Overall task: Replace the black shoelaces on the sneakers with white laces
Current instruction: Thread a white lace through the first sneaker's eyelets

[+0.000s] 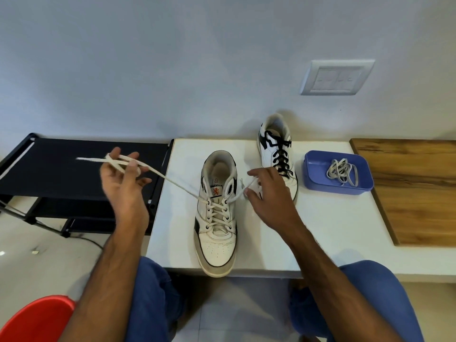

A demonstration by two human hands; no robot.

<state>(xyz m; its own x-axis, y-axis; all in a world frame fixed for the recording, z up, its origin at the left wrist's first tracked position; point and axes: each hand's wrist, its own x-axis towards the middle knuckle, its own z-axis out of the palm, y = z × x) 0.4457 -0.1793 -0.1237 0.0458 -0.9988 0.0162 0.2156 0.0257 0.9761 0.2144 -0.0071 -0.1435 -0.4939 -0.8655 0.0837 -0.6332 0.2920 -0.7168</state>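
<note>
A white sneaker (217, 233) stands on the white table (320, 218), toe toward me, laced with a white lace (177, 185). My left hand (124, 178) is raised left of the shoe with the left lace end wound around its fingers and pulled taut. My right hand (267, 196) pinches the right lace end just beside the shoe's top eyelet. A second white sneaker (277, 154) with black laces (281, 156) stands farther back on the right. A blue tray (318, 178) to its right holds a coiled white lace (341, 172).
A black fabric rack (74, 174) stands to the left of the table. A wooden board (419, 188) lies at the right. A red tub (32, 319) sits on the floor at bottom left. A wall socket plate (336, 77) is above the table.
</note>
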